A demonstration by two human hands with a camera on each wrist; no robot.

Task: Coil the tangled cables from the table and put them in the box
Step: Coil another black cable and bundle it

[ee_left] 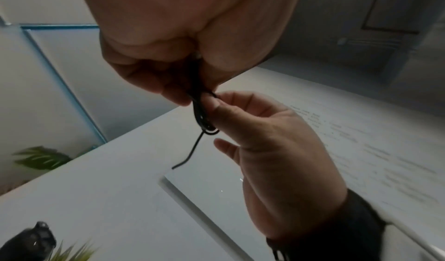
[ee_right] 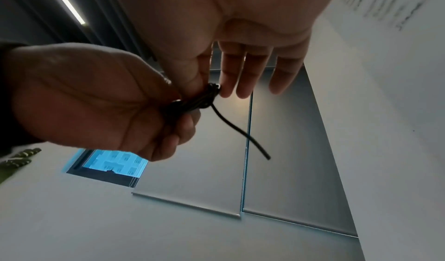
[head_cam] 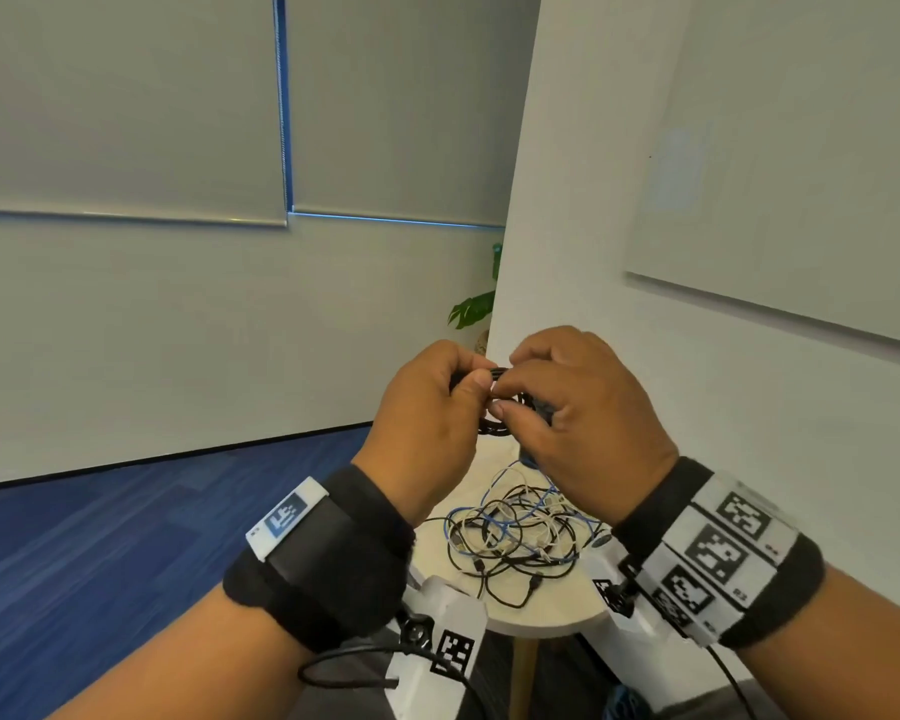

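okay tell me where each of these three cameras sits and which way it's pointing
Head: on the head, facing forward-down at both hands, left hand, right hand, above the tangled cables on the round table.
Left wrist: under the left palm, looking upward.
Right wrist: under the right palm, looking upward.
All share the black cable coil.

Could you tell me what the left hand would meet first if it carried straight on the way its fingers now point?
Probably the right hand: the left hand points across at it, both pinching the black cable between them, almost touching. Exact depth is unclear.
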